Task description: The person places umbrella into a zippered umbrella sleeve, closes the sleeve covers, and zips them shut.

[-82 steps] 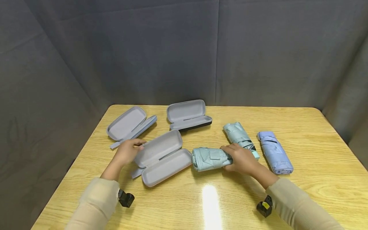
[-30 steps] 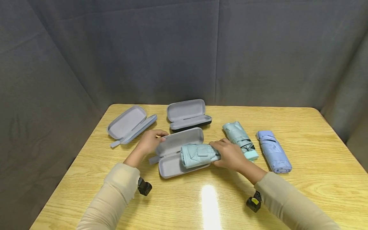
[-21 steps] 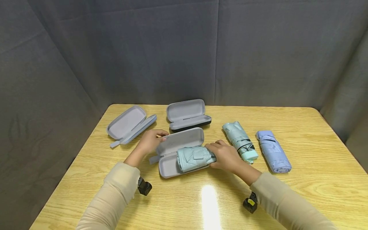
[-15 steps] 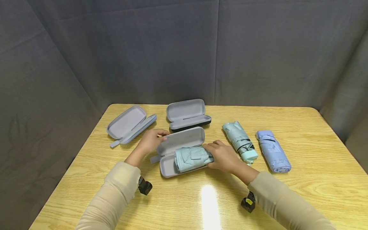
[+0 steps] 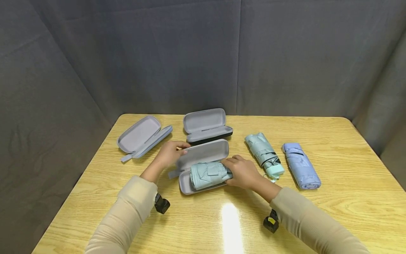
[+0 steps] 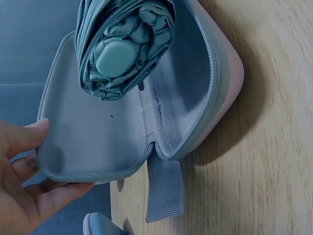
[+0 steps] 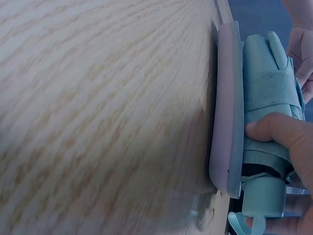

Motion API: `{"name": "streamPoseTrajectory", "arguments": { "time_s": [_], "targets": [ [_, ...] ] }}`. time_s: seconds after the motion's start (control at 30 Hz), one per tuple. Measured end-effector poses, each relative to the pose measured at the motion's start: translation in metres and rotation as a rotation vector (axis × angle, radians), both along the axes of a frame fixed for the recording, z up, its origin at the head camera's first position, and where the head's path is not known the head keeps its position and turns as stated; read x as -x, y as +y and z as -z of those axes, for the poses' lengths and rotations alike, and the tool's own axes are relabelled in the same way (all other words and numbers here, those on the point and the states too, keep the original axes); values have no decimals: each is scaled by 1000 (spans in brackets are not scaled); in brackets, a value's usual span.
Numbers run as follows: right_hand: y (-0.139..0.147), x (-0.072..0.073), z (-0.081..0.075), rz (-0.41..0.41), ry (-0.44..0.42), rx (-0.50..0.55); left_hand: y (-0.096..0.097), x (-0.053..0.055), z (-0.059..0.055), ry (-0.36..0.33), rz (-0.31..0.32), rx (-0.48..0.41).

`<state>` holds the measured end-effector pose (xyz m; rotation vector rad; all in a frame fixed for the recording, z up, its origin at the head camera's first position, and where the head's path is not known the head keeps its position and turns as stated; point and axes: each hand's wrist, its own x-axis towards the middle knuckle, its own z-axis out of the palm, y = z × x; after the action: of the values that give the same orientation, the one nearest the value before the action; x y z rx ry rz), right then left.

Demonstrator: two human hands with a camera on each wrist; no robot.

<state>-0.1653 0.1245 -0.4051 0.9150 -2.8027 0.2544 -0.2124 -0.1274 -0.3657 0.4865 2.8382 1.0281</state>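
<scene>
My left hand (image 5: 171, 154) pinches the lid rim of an open zip case (image 5: 207, 151), grey inside and pink outside as the left wrist view shows. My right hand (image 5: 243, 172) grips a folded mint-green umbrella (image 5: 207, 175) by its handle end, thumb along the cloth. The umbrella lies lengthwise over the lower half of the case. In the left wrist view its round tip (image 6: 116, 58) faces the camera, tilted above the case lining. From the right wrist view, the handle (image 7: 264, 196) with its loop extends past the end of the case.
Behind stand two more open cases, a black one (image 5: 207, 123) and a blue one (image 5: 142, 135) at the left. A second mint-green umbrella (image 5: 264, 155) and a lilac-blue umbrella (image 5: 301, 165) lie on the right of the wooden table (image 5: 349, 211).
The case has shifted right and slightly back with my left hand. My right hand has carried the umbrella leftward, from beside the case to over its lower half.
</scene>
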Motion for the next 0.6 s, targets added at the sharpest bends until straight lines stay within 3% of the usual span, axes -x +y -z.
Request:
{"name": "streamPoseTrajectory", "arguments": {
  "time_s": [0.27, 0.6],
  "targets": [
    [-3, 0, 0, -6, -44, -13, 3, -3, -3, 0, 14, -7],
    [-8, 3, 3, -25, -30, -25, 4, -3, -3, -23, 9, -16]
  ]
}}
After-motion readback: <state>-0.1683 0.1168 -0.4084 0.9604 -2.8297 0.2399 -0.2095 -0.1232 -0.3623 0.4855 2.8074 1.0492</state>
